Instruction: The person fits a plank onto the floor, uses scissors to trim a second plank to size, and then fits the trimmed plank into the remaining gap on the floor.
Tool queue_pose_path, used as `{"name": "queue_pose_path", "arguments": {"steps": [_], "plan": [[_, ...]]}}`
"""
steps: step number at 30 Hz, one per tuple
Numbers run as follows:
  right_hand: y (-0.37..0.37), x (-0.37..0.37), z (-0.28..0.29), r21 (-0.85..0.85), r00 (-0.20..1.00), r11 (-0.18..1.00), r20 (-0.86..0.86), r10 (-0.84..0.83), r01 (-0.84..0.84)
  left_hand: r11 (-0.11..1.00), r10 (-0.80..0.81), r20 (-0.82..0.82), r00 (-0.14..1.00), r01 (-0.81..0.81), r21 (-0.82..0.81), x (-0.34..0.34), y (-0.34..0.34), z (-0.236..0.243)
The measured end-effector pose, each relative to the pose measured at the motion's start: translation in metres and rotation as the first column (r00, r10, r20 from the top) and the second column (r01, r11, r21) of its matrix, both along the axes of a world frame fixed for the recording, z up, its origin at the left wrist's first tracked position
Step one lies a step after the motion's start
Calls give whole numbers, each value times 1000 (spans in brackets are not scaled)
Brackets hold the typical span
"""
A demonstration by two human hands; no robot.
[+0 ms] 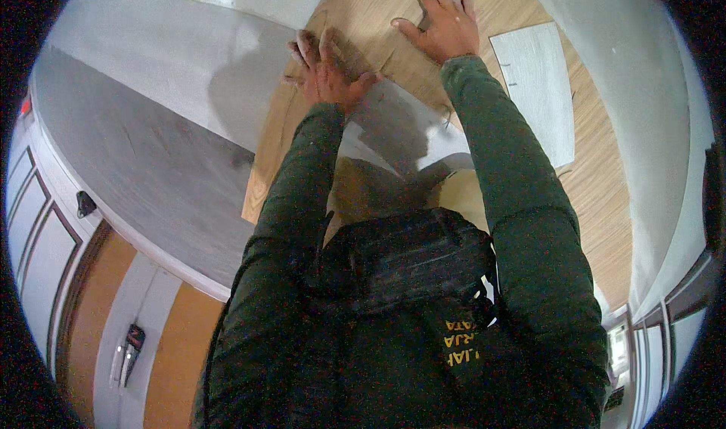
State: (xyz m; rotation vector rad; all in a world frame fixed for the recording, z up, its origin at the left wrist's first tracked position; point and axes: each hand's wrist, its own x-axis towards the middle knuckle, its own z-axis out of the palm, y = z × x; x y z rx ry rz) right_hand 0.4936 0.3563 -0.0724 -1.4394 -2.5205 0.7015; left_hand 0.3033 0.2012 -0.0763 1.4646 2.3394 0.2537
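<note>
My left hand (329,74) lies palm down with fingers spread on a light wood-grain board surface (363,6), near its left edge and beside a pale grey-white piece (446,138) partly in shadow between my arms. My right hand (442,24) presses on the wood-grain surface farther forward and to the right, thumb out and fingers apart, holding nothing. A separate pale, wood-textured rectangular plank (537,96) lies on the boards to the right of my right forearm. Dark bulky clothing or gear covers my lap.
A bare grey surface (136,126) runs along the left, with a pale edge. At the lower left are a panelled white door (41,255) and an orange-and-grey door (174,353) with a handle. A curving pale grey surface (650,126) borders the boards on the right.
</note>
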Motion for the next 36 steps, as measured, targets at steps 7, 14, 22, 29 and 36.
{"name": "queue_pose_path", "arguments": {"steps": [7,14,22,29,36], "plan": [[6,10,-13,179,997,984,-70,-9,21,945,16,-108,994,-50,-323,11,33,12],[-58,167,-12,219,884,866,-249,-395,449,895,18,-126,992,-72,-440,12,38,26],[-137,295,32,-44,615,676,460,-641,736,946,118,85,989,-85,-314,10,36,41],[-117,285,39,-21,658,708,389,-644,705,949,264,210,942,-292,119,-88,-22,-6],[-165,339,63,27,768,767,7,-641,641,858,387,-1,922,-360,-365,-291,-122,18]]}}
